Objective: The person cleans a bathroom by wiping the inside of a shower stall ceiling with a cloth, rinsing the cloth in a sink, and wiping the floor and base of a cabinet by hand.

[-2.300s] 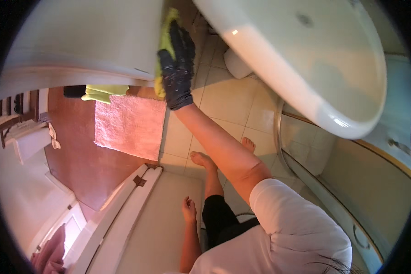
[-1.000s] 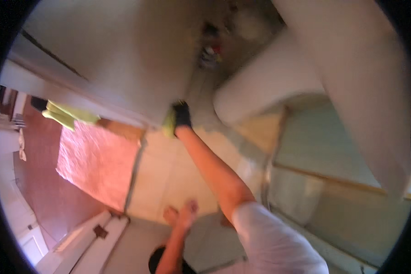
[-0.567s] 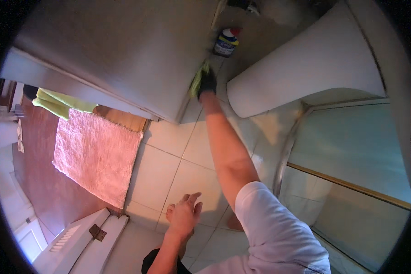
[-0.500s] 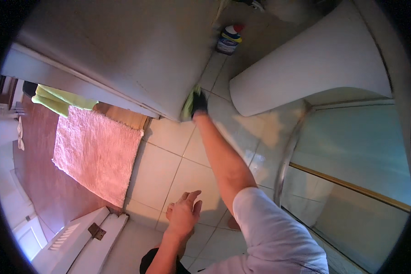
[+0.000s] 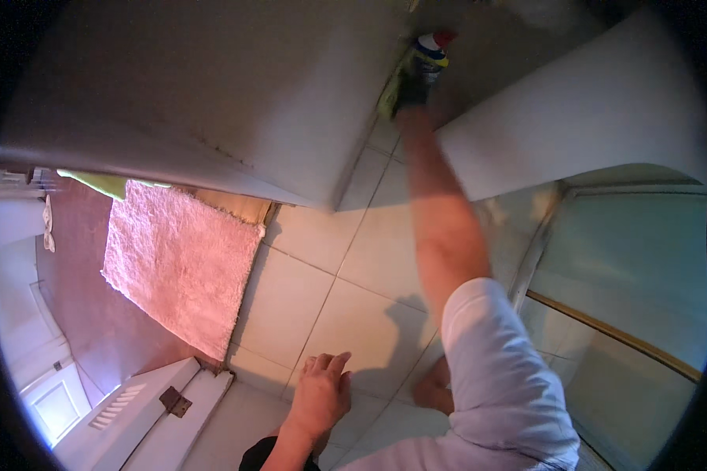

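Note:
My right hand, in a dark glove, is stretched far forward and closed on a green cloth. The cloth sits at the foot of the large pale panel, close to where it meets the tiled floor. Just beyond the glove stands a cleaner bottle with a red cap, partly covered by the hand. Motion blurs the glove, so the single fingers do not show. Bare and empty, my left hand hangs low over the tiles with its fingers loosely extended.
A white curved fixture rises right of my right arm. Farther right is a glass enclosure with a metal frame and a gold bar. Left lie a pink rug and another green cloth; a white door edge is at lower left.
My right hand has slid the green cloth forward along the panel's base, up to the bottle. The view has shifted a little; my left hand stays low.

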A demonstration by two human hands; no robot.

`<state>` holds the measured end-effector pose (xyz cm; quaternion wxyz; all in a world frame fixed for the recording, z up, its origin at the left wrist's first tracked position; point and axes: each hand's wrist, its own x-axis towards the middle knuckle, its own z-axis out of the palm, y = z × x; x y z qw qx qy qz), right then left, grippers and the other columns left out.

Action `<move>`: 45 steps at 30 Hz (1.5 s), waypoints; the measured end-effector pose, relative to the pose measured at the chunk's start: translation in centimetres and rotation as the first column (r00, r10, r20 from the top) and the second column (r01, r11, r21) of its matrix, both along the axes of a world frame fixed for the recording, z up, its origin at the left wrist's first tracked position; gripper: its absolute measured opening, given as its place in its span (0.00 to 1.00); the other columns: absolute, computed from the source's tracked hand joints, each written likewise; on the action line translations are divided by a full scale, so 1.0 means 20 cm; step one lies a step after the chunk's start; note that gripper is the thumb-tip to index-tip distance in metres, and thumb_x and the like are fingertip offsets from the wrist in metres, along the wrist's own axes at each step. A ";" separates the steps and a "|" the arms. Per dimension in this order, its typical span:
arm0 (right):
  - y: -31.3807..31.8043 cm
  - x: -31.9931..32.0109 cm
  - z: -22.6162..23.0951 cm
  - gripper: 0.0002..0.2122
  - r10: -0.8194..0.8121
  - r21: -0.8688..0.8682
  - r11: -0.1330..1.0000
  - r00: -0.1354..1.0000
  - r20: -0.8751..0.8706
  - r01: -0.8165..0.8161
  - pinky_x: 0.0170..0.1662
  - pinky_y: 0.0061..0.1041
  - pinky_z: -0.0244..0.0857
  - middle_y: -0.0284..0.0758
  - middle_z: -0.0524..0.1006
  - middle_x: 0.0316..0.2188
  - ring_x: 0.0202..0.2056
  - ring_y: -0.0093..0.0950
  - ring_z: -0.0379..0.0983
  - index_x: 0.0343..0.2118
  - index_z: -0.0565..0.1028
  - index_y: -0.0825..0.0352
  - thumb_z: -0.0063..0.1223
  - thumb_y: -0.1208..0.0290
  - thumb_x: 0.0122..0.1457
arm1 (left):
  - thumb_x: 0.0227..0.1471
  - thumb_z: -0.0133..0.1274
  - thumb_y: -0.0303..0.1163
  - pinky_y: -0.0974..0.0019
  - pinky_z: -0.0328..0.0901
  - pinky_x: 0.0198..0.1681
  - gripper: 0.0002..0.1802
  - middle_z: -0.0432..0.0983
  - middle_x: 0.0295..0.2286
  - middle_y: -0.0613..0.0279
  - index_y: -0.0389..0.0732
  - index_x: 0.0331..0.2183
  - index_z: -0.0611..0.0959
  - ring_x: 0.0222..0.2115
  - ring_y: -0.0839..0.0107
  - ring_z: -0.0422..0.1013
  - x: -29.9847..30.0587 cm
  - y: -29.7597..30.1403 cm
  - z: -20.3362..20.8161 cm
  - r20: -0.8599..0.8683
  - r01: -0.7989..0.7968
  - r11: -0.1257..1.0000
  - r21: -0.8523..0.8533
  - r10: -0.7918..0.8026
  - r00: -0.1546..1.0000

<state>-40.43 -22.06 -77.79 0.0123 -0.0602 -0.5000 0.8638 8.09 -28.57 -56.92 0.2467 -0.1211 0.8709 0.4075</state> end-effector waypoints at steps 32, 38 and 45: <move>0.65 0.82 1.92 0.24 0.552 0.097 -0.753 0.704 -0.447 0.651 0.43 0.41 0.56 0.38 0.63 0.51 0.44 0.38 0.64 0.51 0.64 0.57 0.43 0.72 0.46 | 0.46 0.46 0.38 0.52 0.61 0.37 0.16 0.68 0.33 0.50 0.38 0.35 0.73 0.35 0.55 0.68 0.23 0.41 0.10 0.152 0.147 0.983 0.112 -0.164 0.975; 0.50 0.54 1.62 0.19 0.400 0.108 -0.890 0.871 -0.286 0.444 0.45 0.46 0.53 0.40 0.63 0.51 0.48 0.40 0.61 0.47 0.67 0.60 0.43 0.69 0.49 | 0.44 0.48 0.34 0.53 0.62 0.36 0.17 0.69 0.32 0.48 0.40 0.39 0.72 0.33 0.52 0.68 0.33 0.27 0.06 0.156 0.062 0.996 0.071 -0.072 0.985; 0.55 0.51 0.86 0.17 0.635 -0.189 -0.772 0.755 -0.164 0.608 0.47 0.48 0.51 0.39 0.66 0.48 0.48 0.40 0.62 0.46 0.69 0.62 0.40 0.66 0.53 | 0.42 0.50 0.28 0.55 0.60 0.36 0.18 0.68 0.32 0.50 0.38 0.39 0.71 0.33 0.53 0.66 0.41 0.00 0.15 0.145 -0.261 0.961 0.091 0.247 0.958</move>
